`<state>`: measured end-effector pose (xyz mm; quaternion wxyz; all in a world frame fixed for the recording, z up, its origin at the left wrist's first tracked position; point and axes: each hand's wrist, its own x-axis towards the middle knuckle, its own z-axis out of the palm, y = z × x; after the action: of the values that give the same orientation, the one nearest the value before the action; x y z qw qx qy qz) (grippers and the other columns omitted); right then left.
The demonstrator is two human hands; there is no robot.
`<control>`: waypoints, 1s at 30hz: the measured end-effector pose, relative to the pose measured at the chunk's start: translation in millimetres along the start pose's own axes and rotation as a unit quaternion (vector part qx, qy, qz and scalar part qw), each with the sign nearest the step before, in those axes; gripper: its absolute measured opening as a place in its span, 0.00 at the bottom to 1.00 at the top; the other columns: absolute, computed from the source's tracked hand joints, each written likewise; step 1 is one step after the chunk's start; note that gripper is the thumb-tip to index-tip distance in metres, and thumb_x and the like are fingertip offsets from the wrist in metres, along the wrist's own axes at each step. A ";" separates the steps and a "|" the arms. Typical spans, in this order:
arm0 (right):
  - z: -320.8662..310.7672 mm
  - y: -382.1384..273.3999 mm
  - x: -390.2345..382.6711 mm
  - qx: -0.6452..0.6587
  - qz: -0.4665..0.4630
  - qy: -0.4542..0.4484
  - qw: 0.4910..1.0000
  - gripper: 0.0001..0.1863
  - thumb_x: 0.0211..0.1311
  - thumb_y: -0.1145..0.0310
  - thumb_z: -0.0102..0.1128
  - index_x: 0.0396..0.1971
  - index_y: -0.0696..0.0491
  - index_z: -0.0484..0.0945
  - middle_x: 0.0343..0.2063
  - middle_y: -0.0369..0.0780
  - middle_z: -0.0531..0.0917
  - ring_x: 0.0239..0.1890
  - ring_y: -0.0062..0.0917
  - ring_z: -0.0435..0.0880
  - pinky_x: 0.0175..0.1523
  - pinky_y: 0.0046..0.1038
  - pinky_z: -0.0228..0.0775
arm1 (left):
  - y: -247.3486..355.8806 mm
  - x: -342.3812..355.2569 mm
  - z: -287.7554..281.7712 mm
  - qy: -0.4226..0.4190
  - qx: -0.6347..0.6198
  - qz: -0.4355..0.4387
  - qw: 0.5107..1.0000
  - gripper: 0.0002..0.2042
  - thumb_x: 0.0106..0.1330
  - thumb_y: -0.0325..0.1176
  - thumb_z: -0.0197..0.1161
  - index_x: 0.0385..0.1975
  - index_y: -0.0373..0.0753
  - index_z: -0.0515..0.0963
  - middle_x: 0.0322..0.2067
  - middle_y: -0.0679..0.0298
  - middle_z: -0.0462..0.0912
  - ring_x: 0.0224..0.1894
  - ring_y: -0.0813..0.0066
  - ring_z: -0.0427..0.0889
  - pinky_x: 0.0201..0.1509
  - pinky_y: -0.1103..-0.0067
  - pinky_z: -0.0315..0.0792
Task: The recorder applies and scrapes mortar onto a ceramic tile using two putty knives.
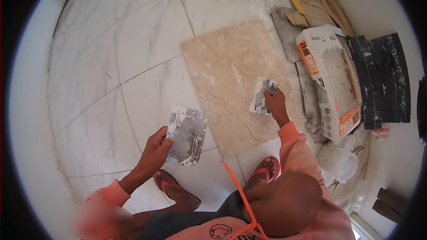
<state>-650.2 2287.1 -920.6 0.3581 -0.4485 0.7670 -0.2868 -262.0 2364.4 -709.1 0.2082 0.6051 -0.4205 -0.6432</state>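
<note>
My left hand (158, 147) grips a flat steel plastering trowel (187, 135) by its near left side. Its blade is smeared with white and grey residue, and its handle is hidden from view. Over the beige marbled tile (235, 62) my right hand (276, 103) is closed on a smaller scraper (260, 98), also streaked white. Whether that scraper touches the tile I cannot tell. The tile lies on the white floor, with pale dusty smudges across its surface.
An open paper powder bag (324, 53) lies at the right, beside black panels (382, 80) along the wall. Torn cardboard (311, 6) sits at the far right. Nearer stand a whitish plastic container (340, 164) and a clear bottle (359, 195). My sandalled feet (267, 169) are close to the tile.
</note>
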 end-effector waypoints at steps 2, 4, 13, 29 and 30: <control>-12.3 -17.2 14.2 -0.013 0.001 -0.034 0.999 0.15 0.60 0.62 0.61 0.38 0.59 0.80 0.31 0.48 0.85 0.35 0.34 0.84 0.42 0.34 0.72 | 7.5 -3.1 2.3 0.000 -0.005 0.006 1.000 0.11 0.71 0.28 0.47 0.48 0.32 0.71 0.32 0.71 0.74 0.34 0.87 0.68 0.41 0.84 0.66; -39.9 -25.0 37.4 0.014 0.008 -0.044 0.999 0.14 0.60 0.63 0.62 0.37 0.59 0.81 0.27 0.42 0.84 0.28 0.26 0.81 0.36 0.32 0.72 | 7.0 -3.5 1.8 0.004 -0.013 0.013 1.000 0.11 0.71 0.28 0.47 0.48 0.32 0.71 0.32 0.71 0.74 0.34 0.86 0.68 0.41 0.83 0.66; -9.4 -48.1 103.0 -0.144 -0.075 -0.192 0.968 0.23 0.51 0.55 0.68 0.39 0.60 0.82 0.37 0.52 0.85 0.41 0.43 0.84 0.46 0.36 0.74 | -5.6 -0.9 -0.7 0.017 0.000 -0.003 1.000 0.10 0.71 0.29 0.47 0.46 0.32 0.71 0.31 0.72 0.73 0.33 0.87 0.66 0.39 0.83 0.65; -6.5 -125.1 199.1 -0.231 -0.189 -0.271 0.915 0.30 0.46 0.54 0.71 0.48 0.57 0.79 0.46 0.52 0.82 0.51 0.45 0.80 0.53 0.37 0.72 | -0.7 -6.0 4.1 0.041 -0.008 -0.021 0.999 0.10 0.71 0.28 0.47 0.46 0.31 0.71 0.35 0.69 0.76 0.37 0.86 0.70 0.44 0.82 0.67; -20.3 -111.0 220.5 -0.217 -0.196 -0.227 0.929 0.31 0.45 0.54 0.71 0.47 0.58 0.79 0.46 0.52 0.82 0.50 0.46 0.80 0.53 0.37 0.72 | -2.4 -5.3 5.2 0.043 -0.010 -0.017 0.999 0.10 0.71 0.27 0.46 0.46 0.31 0.71 0.35 0.69 0.76 0.37 0.86 0.70 0.44 0.82 0.67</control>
<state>-688.2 2044.5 -888.8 0.3532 -0.7100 0.6053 -0.0690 -265.4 2371.4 -708.2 0.2213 0.6374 -0.3947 -0.6237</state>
